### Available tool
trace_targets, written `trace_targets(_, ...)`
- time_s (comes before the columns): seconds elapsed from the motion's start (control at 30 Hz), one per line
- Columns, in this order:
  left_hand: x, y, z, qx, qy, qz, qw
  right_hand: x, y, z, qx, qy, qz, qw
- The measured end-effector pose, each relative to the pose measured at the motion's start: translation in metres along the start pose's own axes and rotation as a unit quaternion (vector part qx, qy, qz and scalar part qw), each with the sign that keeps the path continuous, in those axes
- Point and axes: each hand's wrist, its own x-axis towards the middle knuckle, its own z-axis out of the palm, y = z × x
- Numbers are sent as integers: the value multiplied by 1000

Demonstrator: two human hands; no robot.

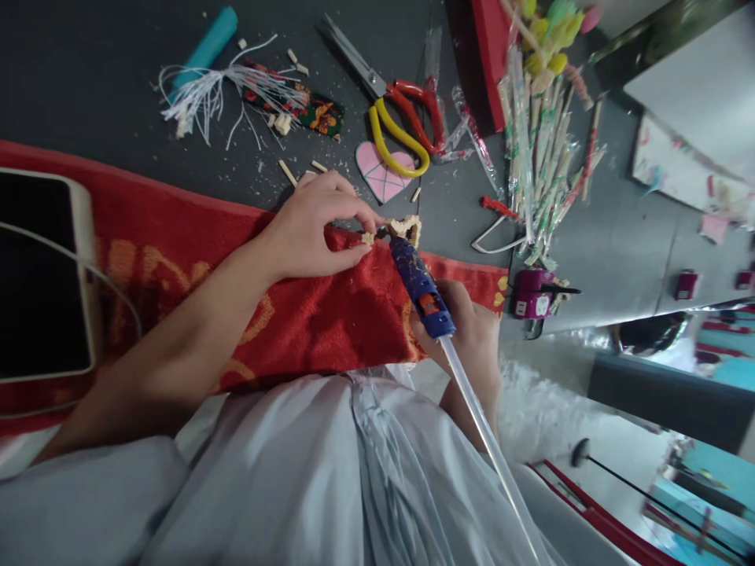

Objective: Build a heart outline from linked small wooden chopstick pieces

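Note:
My right hand [472, 334] grips a blue hot glue gun [420, 287] with a clear glue stick [489, 440] sticking out of its back toward me. Its nozzle touches a small beige piece made of short sticks [406, 228]. My left hand [315, 228] pinches that piece from the left with fingers and thumb closed. Both hands work over a red cloth [330, 314] at the edge of a dark table [88, 86].
A phone [41, 275] with a cable lies on the cloth at left. Behind are red and yellow scissors [401, 118], a pink heart [381, 174], white fringe [206, 90], a teal tube [209, 39], wrapped sticks [539, 157] and a purple sharpener [531, 292].

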Motion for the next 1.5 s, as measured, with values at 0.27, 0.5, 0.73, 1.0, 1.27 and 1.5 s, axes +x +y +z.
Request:
trace_targets(0.27,0,0,0,0,-7,-8,1000,0,-1,0,10,-5,10,1000)
trace_targets(0.5,0,1,-1,10,-16,-7,1000,-1,1,2,10,-13,12,1000)
trace_targets(0.73,0,1,0,27,-17,4,999,1,1,0,4,-9,-2,1000)
trace_targets(1.0,0,1,0,24,-18,0,1000,0,1,0,8,-18,30,999)
trace_targets(1.27,0,0,1,10,-16,2,1000,2,0,-1,5,3,-13,1000)
trace_targets(1.5,0,0,0,15,-18,-1,1000,1,-3,-4,-5,-3,-23,1000)
